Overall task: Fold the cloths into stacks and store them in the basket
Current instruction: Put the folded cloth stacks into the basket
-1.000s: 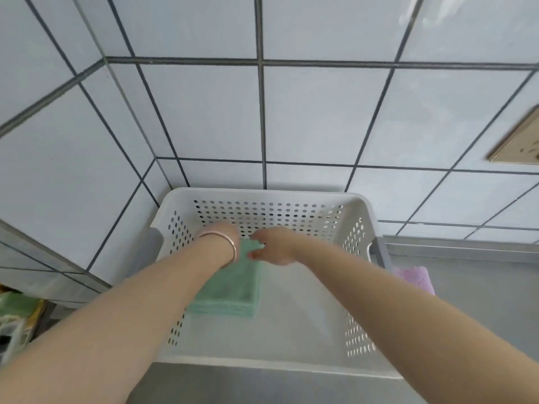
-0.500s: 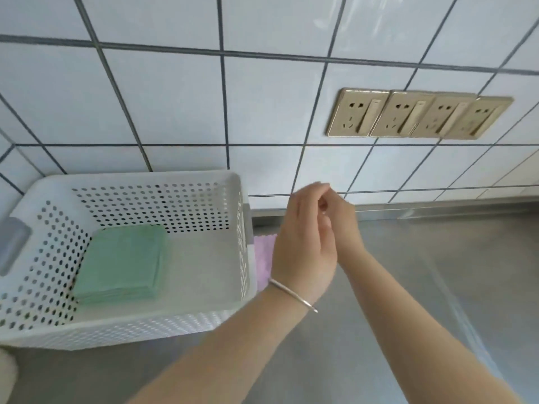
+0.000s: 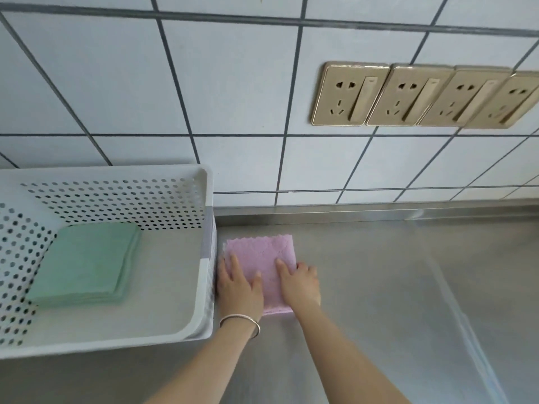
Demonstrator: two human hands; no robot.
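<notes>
A folded pink cloth stack (image 3: 261, 253) lies on the steel counter just right of the white perforated basket (image 3: 116, 171). My left hand (image 3: 238, 287), with a bracelet on its wrist, lies over the stack's left edge, thumb on top. My right hand (image 3: 298, 282) clasps the stack's right edge, with one finger on top and the others curled around the side. The near part of the stack is hidden under both hands. Inside the basket a folded green cloth stack (image 3: 84, 263) rests flat on the floor at its left side.
The steel counter (image 3: 393, 287) stretches to the right of the pink stack. A tiled wall stands close behind, with a row of gold wall sockets (image 3: 408, 94) up on the right. The basket's right wall is almost touching my left hand.
Both hands left the green stack in the basket, moved right over the counter and came down onto the pink stack. My view swung right with them.
</notes>
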